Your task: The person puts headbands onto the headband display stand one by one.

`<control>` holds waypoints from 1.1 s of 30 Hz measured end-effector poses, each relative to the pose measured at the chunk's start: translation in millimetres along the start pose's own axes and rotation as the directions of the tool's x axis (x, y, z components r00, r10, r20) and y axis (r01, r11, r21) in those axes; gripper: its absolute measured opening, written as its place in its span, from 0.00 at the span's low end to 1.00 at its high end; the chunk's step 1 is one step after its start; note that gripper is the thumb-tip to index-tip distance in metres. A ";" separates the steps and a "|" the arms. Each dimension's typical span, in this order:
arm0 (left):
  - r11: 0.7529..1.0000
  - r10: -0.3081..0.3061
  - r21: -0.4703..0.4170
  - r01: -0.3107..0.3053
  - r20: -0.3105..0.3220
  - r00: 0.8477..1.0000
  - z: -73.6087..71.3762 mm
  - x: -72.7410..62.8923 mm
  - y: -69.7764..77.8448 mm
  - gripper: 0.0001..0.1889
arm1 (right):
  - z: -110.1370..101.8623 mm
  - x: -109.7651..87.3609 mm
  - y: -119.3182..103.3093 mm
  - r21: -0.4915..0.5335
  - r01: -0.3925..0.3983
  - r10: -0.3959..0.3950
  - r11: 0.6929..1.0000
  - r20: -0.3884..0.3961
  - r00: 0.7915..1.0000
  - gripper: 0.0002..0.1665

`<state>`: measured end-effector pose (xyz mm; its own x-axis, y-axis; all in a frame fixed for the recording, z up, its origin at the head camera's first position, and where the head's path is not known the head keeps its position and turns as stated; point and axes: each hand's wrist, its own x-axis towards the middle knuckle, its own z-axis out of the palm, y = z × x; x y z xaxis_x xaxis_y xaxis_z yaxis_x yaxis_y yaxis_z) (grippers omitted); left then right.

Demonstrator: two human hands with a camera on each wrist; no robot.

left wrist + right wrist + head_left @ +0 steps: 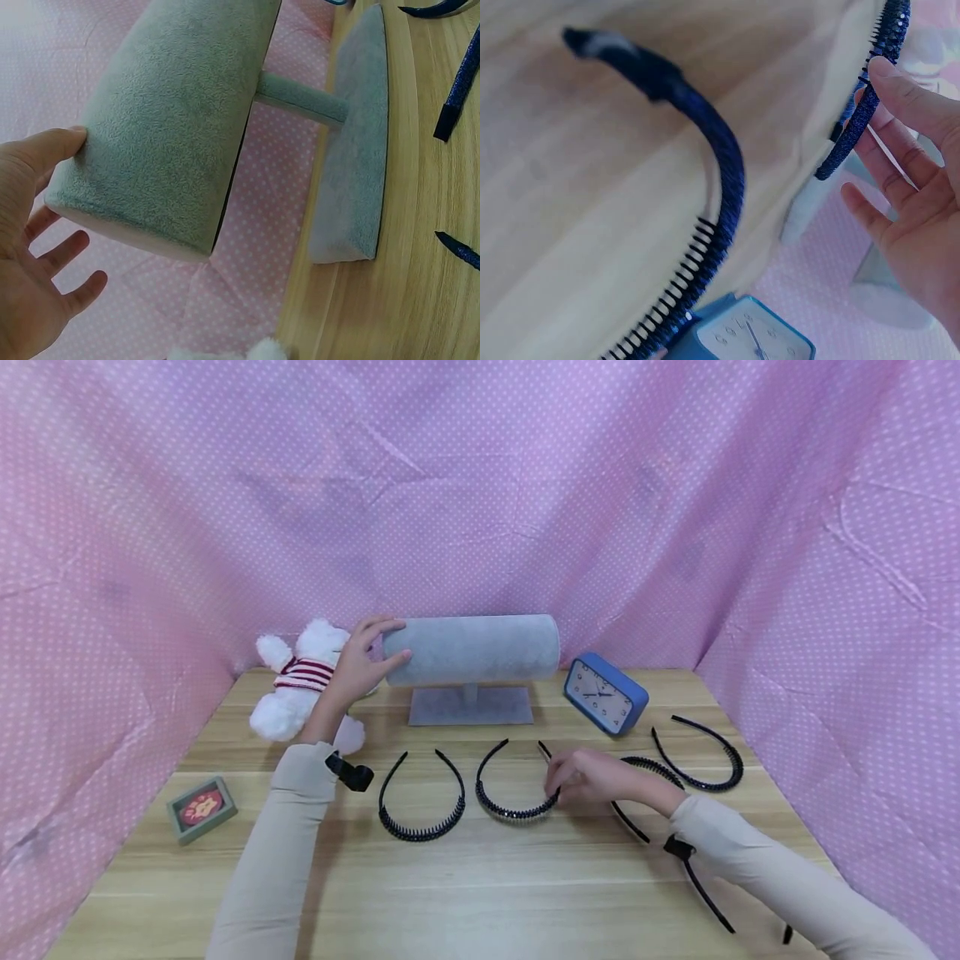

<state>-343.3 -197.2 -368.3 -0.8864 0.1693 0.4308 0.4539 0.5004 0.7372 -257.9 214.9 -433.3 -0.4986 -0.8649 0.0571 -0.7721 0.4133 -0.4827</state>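
Note:
A grey plush roll on a T-shaped display stand (pixel 480 647) rises at the back of the table. At its left end my left hand (pixel 363 660) holds the roll, the thumb in front and other fingers over the top and round the end. In the left wrist view the thumb (pixel 56 146) touches the plush. My right hand (pixel 588 775) pinches the right side of a black toothed headband (pixel 517 814) at the middle of the table. The right wrist view shows this sparkly headband (pixel 859 116) between thumb and fingers, with my right hand (pixel 919 157) beside it.
Another headband (pixel 422 835) lies to the left, and several more lie right, including one headband (pixel 731 772) near the edge. A blue clock (pixel 606 693) stands right of the stand. A white plush toy (pixel 303 681) and a small framed picture (pixel 202 810) are at left.

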 end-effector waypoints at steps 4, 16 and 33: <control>1.000 -0.008 -0.003 0.008 0.007 1.000 0.0 0.1 -0.8 0.27 | -10.9 -0.9 -0.7 -0.012 -0.005 0.004 1.000 -0.050 0.999 0.10; 1.000 0.005 -0.004 -0.004 0.046 0.999 -4.3 1.0 -1.3 0.27 | -31.4 -1.3 2.8 0.027 -0.057 0.060 0.998 -0.167 0.984 0.09; 0.937 0.083 0.323 -0.131 0.157 0.984 -13.1 1.7 7.6 0.34 | -48.4 -1.8 17.2 0.019 -0.058 0.061 0.998 -0.356 0.933 0.09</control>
<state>-340.1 -204.3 -355.2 -0.8488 0.3417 0.4035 0.5120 0.7214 0.4663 -289.4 237.4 -399.4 -0.6523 -0.6802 0.3345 -0.7343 0.4575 -0.5015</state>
